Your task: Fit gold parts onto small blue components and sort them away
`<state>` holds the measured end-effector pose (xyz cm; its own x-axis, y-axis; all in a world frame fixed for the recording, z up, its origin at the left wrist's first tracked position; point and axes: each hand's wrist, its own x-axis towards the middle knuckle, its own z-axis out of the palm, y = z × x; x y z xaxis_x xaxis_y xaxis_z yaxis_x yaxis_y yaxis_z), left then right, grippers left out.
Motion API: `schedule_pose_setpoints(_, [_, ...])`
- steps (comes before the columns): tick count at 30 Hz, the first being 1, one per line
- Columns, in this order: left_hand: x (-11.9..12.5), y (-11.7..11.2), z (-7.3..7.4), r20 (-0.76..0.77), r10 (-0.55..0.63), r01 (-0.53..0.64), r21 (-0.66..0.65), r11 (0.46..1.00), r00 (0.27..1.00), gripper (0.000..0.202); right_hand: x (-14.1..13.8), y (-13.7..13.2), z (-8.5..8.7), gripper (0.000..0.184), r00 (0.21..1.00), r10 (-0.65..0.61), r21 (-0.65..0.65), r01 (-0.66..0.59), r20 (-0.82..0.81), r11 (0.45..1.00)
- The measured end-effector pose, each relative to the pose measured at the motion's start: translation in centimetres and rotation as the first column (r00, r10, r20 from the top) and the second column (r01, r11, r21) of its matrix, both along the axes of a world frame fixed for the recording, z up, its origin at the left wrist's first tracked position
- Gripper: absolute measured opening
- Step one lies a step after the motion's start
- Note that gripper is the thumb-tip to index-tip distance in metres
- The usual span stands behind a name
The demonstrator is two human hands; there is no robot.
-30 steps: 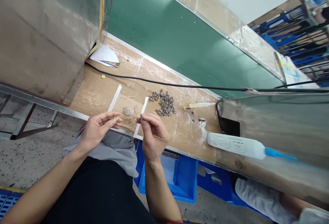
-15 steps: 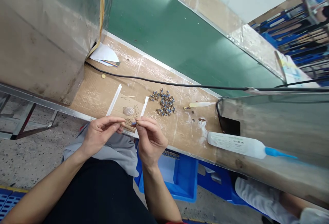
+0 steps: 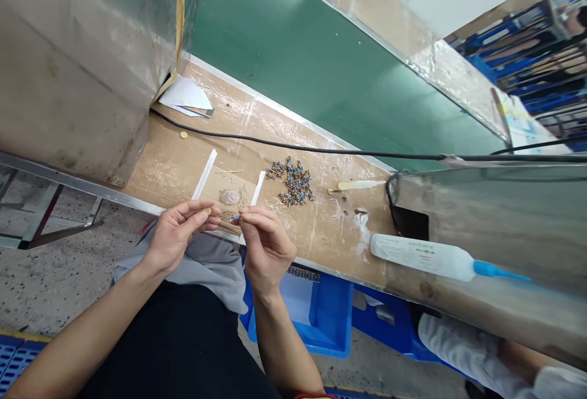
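While the left hand (image 3: 177,231) pinched a small yellow disc (image 3: 208,211) and the right hand (image 3: 266,246) a tiny blue component (image 3: 235,219), near but apart above the bench (image 3: 160,157) by its front edge, careful work seemed to call for a light pinch and steady wrists.

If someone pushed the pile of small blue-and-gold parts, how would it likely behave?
The pile of blue-and-gold parts would probably spread, since pieces straggle at its edges. Each is likely light, being tiny beside the right hand. Irregular outlines suggest snagging more than rolling.
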<state>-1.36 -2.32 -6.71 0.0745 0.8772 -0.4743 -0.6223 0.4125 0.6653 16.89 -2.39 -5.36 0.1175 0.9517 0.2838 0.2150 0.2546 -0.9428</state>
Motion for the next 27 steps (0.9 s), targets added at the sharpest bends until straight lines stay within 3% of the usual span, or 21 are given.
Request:
schedule_pose_setpoints(5, [-0.2,0.1,0.4,0.011,-0.043,0.044,-0.012,0.999,0.999,0.039,0.0,0.1,0.1,0.018,1.0,0.0,0.013,0.0,0.02,1.0])
schedule_pose_setpoints(10, [0.1,-0.3,0.9,-0.129,-0.108,0.12,0.094,0.988,0.986,0.037,-0.3,0.1,0.6,0.018,0.997,0.002,0.052,-0.006,0.077,0.999])
schedule_pose_setpoints(15, [0.4,-1.2,1.2,-0.334,-0.058,0.134,0.209,0.969,0.941,0.027,-0.6,0.3,1.4,0.03,0.99,0.054,0.136,-0.072,0.134,0.988])
schedule_pose_setpoints(18, [0.3,-1.5,1.4,-0.517,-0.022,0.187,0.271,0.944,0.856,0.024,-0.7,0.2,1.7,0.035,0.983,0.078,0.163,-0.105,0.166,0.981])
schedule_pose_setpoints(21, [0.0,-1.8,1.7,-0.685,0.051,0.266,0.35,0.898,0.727,0.024,-0.8,0.2,1.7,0.037,0.98,0.084,0.163,-0.115,0.181,0.98])
schedule_pose_setpoints(27, [-0.1,-1.9,2.4,-0.796,0.186,0.357,0.449,0.819,0.575,0.031,-0.8,0.2,1.7,0.039,0.977,0.095,0.178,-0.13,0.193,0.975])
